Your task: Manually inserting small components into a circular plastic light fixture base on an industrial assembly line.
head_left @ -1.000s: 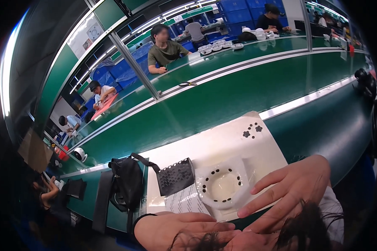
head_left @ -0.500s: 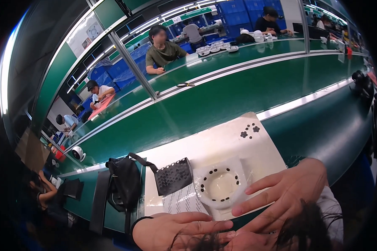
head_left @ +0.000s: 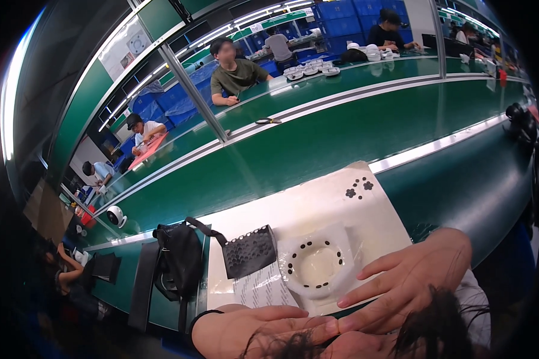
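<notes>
My left hand and my right hand meet fingertip to fingertip at the board's near edge. Both look pinched there; anything between the tips is too small or hidden. The right hand's outer fingers stay stretched and spread beside a white ring-shaped part. Small black oval pads dot this ring, and clear plastic film seems to surround it. Left of it lies a black sheet of round pads, overlapping a white printed sheet. Loose black pads form little clusters at the board's far right corner.
The pale board rests on a green bench. A black bag with a strap stands left of it. Farther back are pliers, a white round device and a metal post. Several people work at the benches beyond.
My left fingertips have shifted slightly right and now touch my right hand's fingertips. The view has moved a little; the ring and sheets lie as before.
</notes>
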`<action>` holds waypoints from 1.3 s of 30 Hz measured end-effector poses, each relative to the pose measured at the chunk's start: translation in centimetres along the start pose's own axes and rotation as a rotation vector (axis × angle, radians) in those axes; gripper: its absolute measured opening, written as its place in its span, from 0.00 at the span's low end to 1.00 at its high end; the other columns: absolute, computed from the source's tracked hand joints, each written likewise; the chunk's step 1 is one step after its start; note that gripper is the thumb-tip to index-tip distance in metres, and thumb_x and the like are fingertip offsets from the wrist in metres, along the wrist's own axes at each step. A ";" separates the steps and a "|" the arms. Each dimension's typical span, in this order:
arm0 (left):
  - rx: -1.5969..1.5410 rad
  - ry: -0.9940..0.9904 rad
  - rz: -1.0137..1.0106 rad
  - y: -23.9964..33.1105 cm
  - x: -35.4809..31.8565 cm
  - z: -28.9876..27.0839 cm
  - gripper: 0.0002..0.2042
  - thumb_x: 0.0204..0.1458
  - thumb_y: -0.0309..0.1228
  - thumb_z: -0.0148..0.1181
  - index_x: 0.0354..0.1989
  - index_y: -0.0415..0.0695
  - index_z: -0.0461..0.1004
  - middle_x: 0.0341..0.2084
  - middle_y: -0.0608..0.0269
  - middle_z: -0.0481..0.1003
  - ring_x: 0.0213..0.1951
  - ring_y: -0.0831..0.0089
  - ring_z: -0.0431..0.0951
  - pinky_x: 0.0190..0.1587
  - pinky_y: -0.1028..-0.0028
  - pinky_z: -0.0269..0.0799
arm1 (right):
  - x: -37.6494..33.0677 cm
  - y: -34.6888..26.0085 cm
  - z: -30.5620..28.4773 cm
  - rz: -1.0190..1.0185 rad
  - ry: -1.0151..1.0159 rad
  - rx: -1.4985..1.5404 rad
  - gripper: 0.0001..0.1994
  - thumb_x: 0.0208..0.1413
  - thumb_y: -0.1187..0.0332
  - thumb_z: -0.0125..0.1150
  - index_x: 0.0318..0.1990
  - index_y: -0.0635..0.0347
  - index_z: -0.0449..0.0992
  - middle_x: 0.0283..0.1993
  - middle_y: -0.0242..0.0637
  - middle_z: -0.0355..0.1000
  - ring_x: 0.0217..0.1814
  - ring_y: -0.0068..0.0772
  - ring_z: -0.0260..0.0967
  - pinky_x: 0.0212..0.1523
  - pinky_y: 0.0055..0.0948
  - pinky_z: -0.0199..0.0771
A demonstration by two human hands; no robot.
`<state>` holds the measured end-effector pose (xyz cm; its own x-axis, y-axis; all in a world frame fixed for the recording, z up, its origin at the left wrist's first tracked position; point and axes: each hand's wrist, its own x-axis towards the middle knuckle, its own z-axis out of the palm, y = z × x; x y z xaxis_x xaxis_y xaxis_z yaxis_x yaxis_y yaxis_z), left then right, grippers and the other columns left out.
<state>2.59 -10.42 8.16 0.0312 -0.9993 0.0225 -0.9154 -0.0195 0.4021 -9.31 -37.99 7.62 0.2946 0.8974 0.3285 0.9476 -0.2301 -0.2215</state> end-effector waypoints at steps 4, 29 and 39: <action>0.009 -0.016 0.017 0.1 0.2 -0.3 0.23 0.44 0.30 0.48 0.53 0.44 0.60 0.46 0.52 0.62 0.45 0.57 0.65 0.47 0.67 0.61 | -0.4 -0.5 0.2 0.043 -0.043 0.012 0.17 0.52 0.63 0.43 0.48 0.56 0.66 0.64 0.37 0.49 0.64 0.46 0.48 0.51 0.43 0.61; 0.017 -0.110 0.102 0.3 0.8 -1.4 0.23 0.47 0.31 0.47 0.54 0.45 0.59 0.49 0.52 0.61 0.47 0.58 0.64 0.49 0.68 0.60 | -0.8 -1.5 -0.9 0.134 -0.195 0.169 0.24 0.52 0.60 0.44 0.57 0.56 0.56 0.66 0.35 0.41 0.68 0.51 0.35 0.53 0.51 0.57; 0.005 -0.161 0.146 0.0 1.5 -1.6 0.23 0.48 0.32 0.46 0.55 0.45 0.58 0.50 0.52 0.60 0.48 0.58 0.63 0.49 0.69 0.60 | -0.8 -1.4 -0.9 0.044 -0.138 0.077 0.22 0.52 0.59 0.44 0.54 0.55 0.61 0.66 0.36 0.44 0.67 0.52 0.37 0.51 0.52 0.59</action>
<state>3.25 -11.91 9.62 -0.1662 -0.9838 -0.0669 -0.9075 0.1261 0.4006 -10.78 -38.76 8.51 0.3108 0.9315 0.1888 0.9205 -0.2456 -0.3039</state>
